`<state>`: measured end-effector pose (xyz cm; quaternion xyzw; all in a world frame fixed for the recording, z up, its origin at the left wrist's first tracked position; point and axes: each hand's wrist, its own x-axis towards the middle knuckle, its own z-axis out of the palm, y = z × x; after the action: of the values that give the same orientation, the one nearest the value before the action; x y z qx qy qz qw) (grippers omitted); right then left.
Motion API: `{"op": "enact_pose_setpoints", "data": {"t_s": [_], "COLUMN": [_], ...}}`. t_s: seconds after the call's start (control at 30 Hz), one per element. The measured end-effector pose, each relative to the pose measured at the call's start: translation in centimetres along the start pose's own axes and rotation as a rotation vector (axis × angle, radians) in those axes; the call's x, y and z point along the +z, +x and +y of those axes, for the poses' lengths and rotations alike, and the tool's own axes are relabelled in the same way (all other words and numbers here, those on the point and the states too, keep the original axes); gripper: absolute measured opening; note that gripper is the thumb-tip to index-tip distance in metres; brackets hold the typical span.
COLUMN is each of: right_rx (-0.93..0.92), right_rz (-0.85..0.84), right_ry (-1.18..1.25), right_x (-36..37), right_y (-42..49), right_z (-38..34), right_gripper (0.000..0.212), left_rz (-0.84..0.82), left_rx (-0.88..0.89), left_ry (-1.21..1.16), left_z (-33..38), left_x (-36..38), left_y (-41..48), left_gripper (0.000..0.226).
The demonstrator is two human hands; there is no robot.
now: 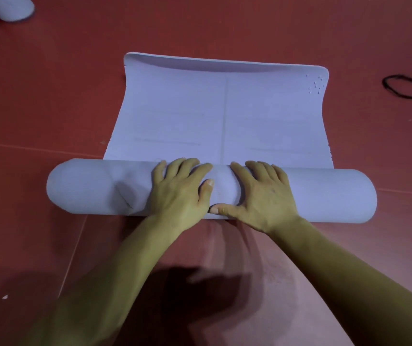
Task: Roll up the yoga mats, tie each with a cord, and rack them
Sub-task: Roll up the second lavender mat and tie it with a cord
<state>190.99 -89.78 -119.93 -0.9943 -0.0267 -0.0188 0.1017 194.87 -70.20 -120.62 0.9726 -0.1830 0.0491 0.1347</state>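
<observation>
The yoga mat (187, 108) is pale lavender-blue all over, roll and flat part alike. The flat part bears a faint thin line down its middle, fainter cross lines on either side, and a small cluster of white dots (315, 84) near its far right corner. The floor (50, 96) is brick red with thin paler seams. The cord (385, 85) by the floor's right edge is black. The second rolled mat (10, 7) at the far left corner is the same lavender.
</observation>
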Motion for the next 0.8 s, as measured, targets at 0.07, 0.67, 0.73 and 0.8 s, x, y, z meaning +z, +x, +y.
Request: {"op": "enact_pose_setpoints", "data": {"t_s": [0.07,0.67,0.73,0.8], "right_rx": [0.008,0.015,0.003,-0.001], "right_rz": [0.029,0.195,0.186,0.186], "right_ry": [0.053,0.027,0.039,0.042], "right_x": [-0.1,1.4,1.6,1.4], "right_y": [0.5,1.9,2.2,3.0], "right_z": [0.2,1.9,2.4,2.6], "right_gripper": [0.104,0.079,0.079,0.078], "left_rz": [-0.089,0.022,-0.029,-0.048], "left_rx": [-0.009,-0.067,-0.071,-0.076], "left_ry": [0.005,0.134,0.113,0.073], "left_z": [-0.1,0.5,0.4,-0.1], "left_x": [-0.5,0.4,0.3,-0.1], "left_y": [1.7,5.1,6.0,6.1], "left_gripper": [0.05,0.042,0.044,0.047]}}
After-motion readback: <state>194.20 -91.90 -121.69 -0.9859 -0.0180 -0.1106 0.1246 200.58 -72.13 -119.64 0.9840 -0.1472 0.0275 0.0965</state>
